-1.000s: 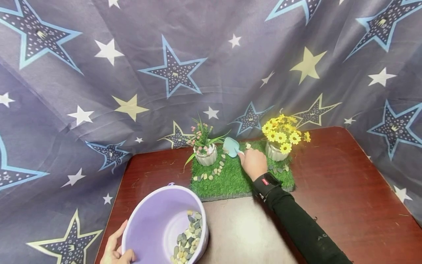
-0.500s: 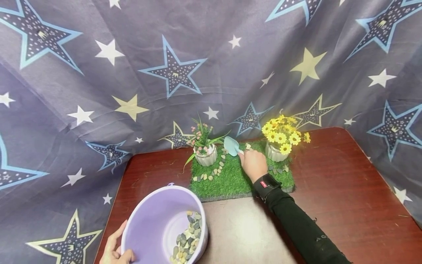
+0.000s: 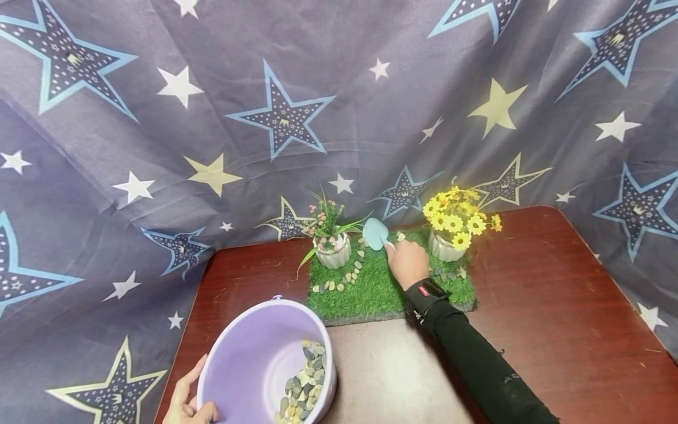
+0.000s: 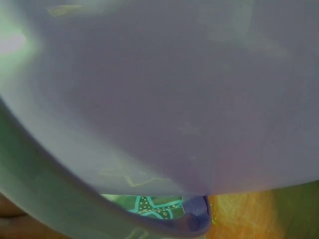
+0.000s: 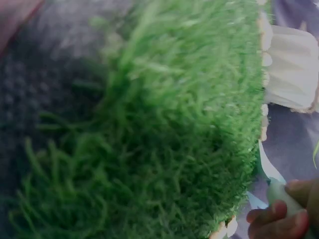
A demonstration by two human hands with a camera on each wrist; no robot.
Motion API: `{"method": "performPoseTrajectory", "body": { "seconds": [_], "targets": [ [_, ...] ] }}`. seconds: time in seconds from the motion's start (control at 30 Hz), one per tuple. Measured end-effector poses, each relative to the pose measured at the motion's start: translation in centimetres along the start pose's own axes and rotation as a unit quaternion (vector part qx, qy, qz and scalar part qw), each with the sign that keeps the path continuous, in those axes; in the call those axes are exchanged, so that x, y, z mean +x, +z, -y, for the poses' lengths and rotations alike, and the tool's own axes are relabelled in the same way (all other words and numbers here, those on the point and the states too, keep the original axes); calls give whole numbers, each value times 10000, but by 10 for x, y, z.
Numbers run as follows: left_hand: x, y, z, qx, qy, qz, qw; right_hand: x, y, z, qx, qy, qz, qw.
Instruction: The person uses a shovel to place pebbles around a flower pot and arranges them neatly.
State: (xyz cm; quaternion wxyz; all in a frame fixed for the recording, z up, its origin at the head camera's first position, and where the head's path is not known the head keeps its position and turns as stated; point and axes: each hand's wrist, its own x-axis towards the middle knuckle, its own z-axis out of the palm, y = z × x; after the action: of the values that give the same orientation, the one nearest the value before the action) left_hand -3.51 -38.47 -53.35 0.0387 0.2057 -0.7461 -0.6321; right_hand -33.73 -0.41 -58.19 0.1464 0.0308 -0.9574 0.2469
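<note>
Over the last second I see my right hand [image 3: 406,263] tilt the small blue trowel [image 3: 375,233] it grips up toward 12 o'clock on the grass mat [image 3: 371,291]; its stones seem tipped out. My left hand [image 3: 188,403] holds the purple bucket [image 3: 249,359] at 7 o'clock.

A grass mat [image 3: 371,288] lies at the back of the table [image 3: 556,306]. On it stand two flower pots [image 3: 333,253], left and right, with a trowel [image 3: 375,234] between them. A bucket [image 3: 249,359] with pebbles [image 3: 302,386] inside stands in front, to the left.
</note>
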Motion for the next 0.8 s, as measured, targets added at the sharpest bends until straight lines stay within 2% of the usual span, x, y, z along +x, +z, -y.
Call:
{"method": "performPoseTrajectory", "body": {
  "seconds": [0.23, 0.5, 0.8],
  "targets": [
    [-1, 1, 0, -118, -38, 40, 9999, -1, 13, 4, -339, -247, -200, 9989],
    [-2, 4, -5, 93, -352, -216, 9991, -3, 13, 2, -361, -415, -587, 9968],
    [-1, -1, 1, -84, 35, 100, 9999, -8, 18, 2, -204, -601, -415, 9971]
  ]
}}
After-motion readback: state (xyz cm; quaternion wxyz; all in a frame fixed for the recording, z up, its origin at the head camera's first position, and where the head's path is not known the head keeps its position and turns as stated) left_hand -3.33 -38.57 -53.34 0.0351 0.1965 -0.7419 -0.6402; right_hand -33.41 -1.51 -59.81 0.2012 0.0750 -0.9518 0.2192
